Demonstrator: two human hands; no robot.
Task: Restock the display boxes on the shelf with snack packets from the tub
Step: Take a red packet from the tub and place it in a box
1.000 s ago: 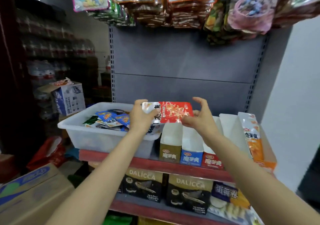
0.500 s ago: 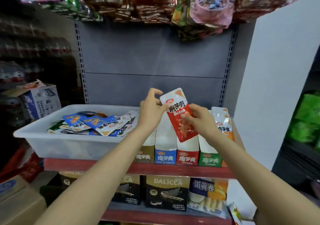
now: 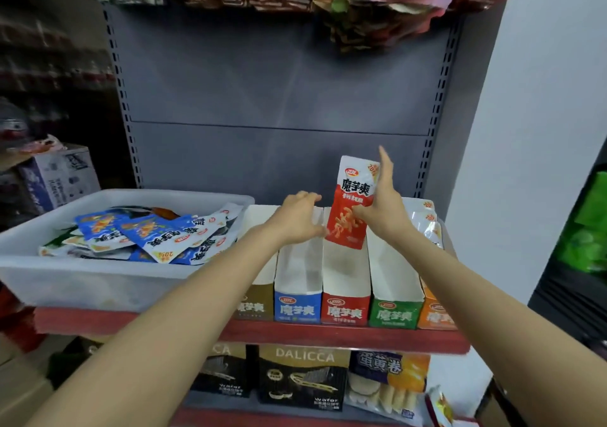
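Observation:
A red snack packet [image 3: 350, 203] stands upright over the back of the red display box [image 3: 345, 310]. My right hand [image 3: 382, 211] pinches it, thumb on the front and straight fingers behind. My left hand [image 3: 295, 219] curls over the top edge of the blue display box [image 3: 297, 308], right beside the packet. Brown [image 3: 259, 305], green [image 3: 394, 315] and orange [image 3: 437, 318] boxes complete the row. The orange one holds packets [image 3: 427, 221]. The white tub [image 3: 98, 282] on the left holds several blue packets [image 3: 154, 236].
The red shelf edge [image 3: 328, 336] runs below the boxes. Dark Dalicca cartons [image 3: 302, 377] and an egg-roll pack [image 3: 387, 380] fill the lower shelf. Snack bags [image 3: 377, 6] hang overhead. A cardboard box [image 3: 59, 177] sits far left; a white wall [image 3: 542, 130] stands at right.
The red packet turned from flat to upright and moved right, down to the red box. My left hand let go of it and took the blue box's edge.

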